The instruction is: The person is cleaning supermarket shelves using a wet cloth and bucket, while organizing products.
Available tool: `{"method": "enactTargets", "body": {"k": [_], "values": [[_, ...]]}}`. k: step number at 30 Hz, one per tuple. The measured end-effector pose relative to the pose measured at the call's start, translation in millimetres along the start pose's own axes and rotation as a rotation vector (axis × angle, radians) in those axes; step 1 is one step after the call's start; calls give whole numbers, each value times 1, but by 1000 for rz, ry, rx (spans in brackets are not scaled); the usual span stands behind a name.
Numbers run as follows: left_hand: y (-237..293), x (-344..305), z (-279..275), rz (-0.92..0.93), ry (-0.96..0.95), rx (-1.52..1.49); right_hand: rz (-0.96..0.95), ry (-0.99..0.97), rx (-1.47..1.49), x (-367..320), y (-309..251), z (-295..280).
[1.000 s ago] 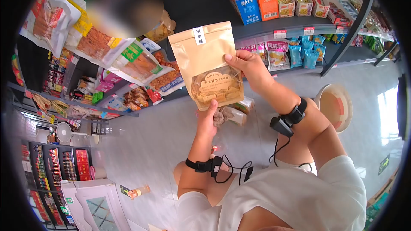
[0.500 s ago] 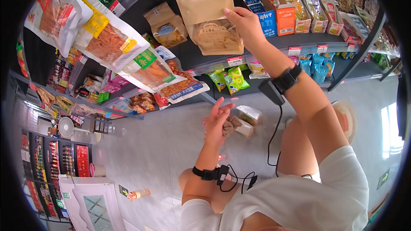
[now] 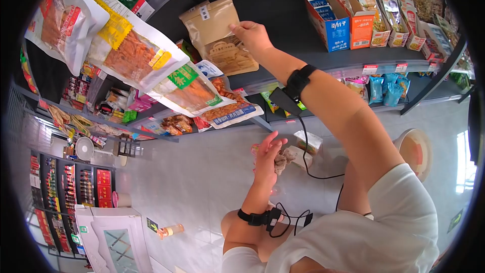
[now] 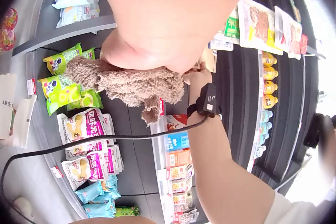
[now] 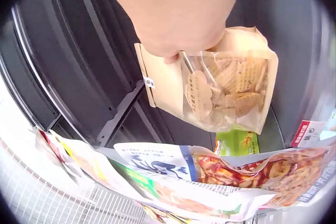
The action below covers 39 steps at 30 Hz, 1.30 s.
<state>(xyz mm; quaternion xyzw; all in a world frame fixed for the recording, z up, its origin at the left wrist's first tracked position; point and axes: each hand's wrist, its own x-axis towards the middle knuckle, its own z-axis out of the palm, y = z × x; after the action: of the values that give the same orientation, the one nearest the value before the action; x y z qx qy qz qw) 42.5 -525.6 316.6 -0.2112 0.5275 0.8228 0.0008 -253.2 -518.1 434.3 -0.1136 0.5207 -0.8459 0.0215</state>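
My right hand (image 3: pixel 252 38) pinches the right edge of a brown paper snack bag (image 3: pixel 217 33) with a clear window, upright over the dark upper shelf. In the right wrist view the same bag (image 5: pixel 236 87) shows ridged chips through its window, the hand (image 5: pixel 178 19) at its edge. Lower down, my left hand (image 3: pixel 267 159) is raised above the floor, fingers partly extended. A fuzzy brown cloth (image 3: pixel 283 161) lies against its palm side; the left wrist view shows this cloth (image 4: pixel 131 85) hanging below the hand (image 4: pixel 163 24). Whether the fingers grip it is hidden.
Large hanging snack packs (image 3: pixel 131 55) stick out left of the brown bag. Small snack boxes (image 3: pixel 337 33) line the shelf to the right. Colourful bags sit on the lower shelf (image 3: pixel 323 75). Wrapped packages (image 3: pixel 308 142) and a round tub (image 3: pixel 414 154) stand on the floor.
The right hand has carried the brown bag away from the left hand, up and left onto the upper shelf area. The left hand let go of the bag and moved slightly right and down.
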Motion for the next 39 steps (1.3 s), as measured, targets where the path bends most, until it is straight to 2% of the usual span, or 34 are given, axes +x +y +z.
{"method": "enactTargets", "body": {"k": [6,9,13,19,22,26,31,34,36,37,39], "values": [[0,7,-3,59,18,-17,115,-156,-2,18,18,33],[-3,10,-10,66,-2,49,147,-179,9,33,42,47],[7,7,-7,45,16,77,124,-182,-185,31,47,56],[7,18,-17,57,90,80,226,-200,-87,46,69,66],[5,21,-17,54,102,86,225,-271,-86,52,69,67],[10,20,-10,19,115,32,133,-280,-170,54,65,67],[9,20,-8,21,102,-11,11,-301,-217,29,42,47],[13,16,-5,0,101,-39,-126,-173,-153,1,35,25],[19,9,-1,-49,92,-82,-62,-187,-22,-31,21,1],[7,17,-14,-2,67,-110,-23,-191,39,-48,12,-14],[4,15,-19,20,70,-68,86,-347,172,-83,3,-48]]}}
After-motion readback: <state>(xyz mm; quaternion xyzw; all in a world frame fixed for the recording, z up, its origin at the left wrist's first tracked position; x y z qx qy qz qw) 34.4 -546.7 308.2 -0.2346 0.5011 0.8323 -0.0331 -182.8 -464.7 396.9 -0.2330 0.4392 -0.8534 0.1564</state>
